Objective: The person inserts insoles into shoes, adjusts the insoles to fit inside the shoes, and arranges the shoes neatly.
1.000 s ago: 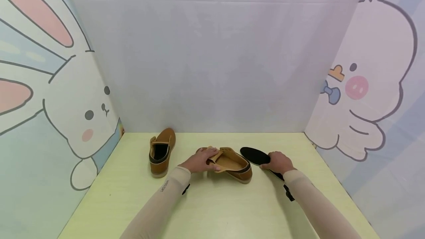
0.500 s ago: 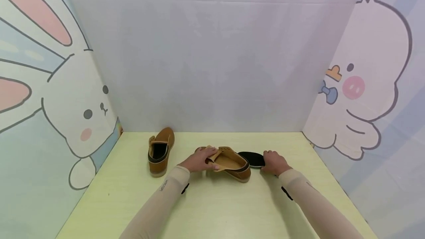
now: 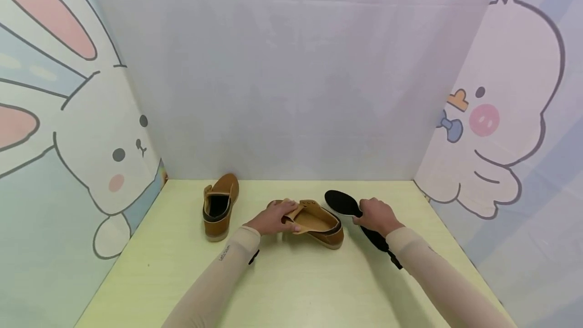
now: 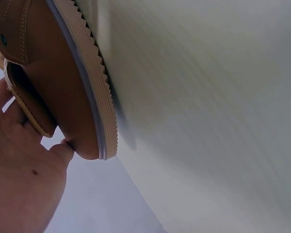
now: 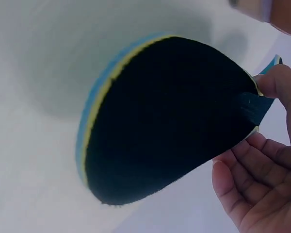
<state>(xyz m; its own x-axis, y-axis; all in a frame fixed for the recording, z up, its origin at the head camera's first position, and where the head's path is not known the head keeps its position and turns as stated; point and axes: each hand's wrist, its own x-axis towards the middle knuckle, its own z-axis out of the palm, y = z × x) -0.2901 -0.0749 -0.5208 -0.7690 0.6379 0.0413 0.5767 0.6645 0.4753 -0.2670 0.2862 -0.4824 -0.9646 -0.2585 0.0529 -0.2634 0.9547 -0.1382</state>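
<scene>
Left hand [image 3: 275,217] is gripping the tan-lined shoe [image 3: 317,219]. Beside it, right hand [image 3: 377,215] is pinching the insole [image 3: 342,203], now showing more length than before.

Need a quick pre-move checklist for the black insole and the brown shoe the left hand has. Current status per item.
1. Right hand holds the insole: ok, fingers pinch it partway along.
2. Insole black face up: ok in the head view.
3. Insole flat: not ok, it bends at the grip.
4. Left hand holds the shoe: ok, gripping at the front of its opening.
5. Toe cavity unobstructed: cannot tell, the left hand hides it.
6. Other shoe apart: ok, standing off to the left.
</scene>
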